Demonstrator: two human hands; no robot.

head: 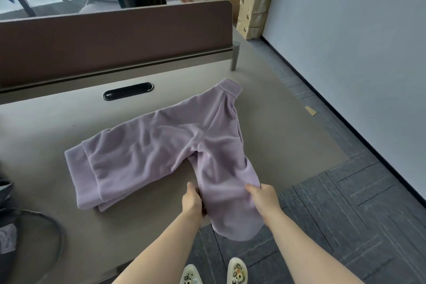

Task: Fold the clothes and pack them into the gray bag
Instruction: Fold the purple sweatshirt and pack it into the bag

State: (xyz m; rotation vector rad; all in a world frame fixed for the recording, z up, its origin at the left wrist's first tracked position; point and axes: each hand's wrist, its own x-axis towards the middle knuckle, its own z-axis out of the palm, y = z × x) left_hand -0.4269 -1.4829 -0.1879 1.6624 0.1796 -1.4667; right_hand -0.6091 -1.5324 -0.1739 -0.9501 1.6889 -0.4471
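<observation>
A lilac sweatshirt lies spread on the beige table, hem toward the left and collar toward the back right. One sleeve hangs over the table's near edge. My left hand grips that sleeve's left side, and my right hand pinches its right side, thumb on top. The gray bag shows only partly at the left edge, with a dark round rim beside it.
A brown divider panel runs along the table's back, with a black cable slot in front of it. Another person stands beyond the divider. Stacked cardboard boxes lean by the wall. Gray carpet lies on the right.
</observation>
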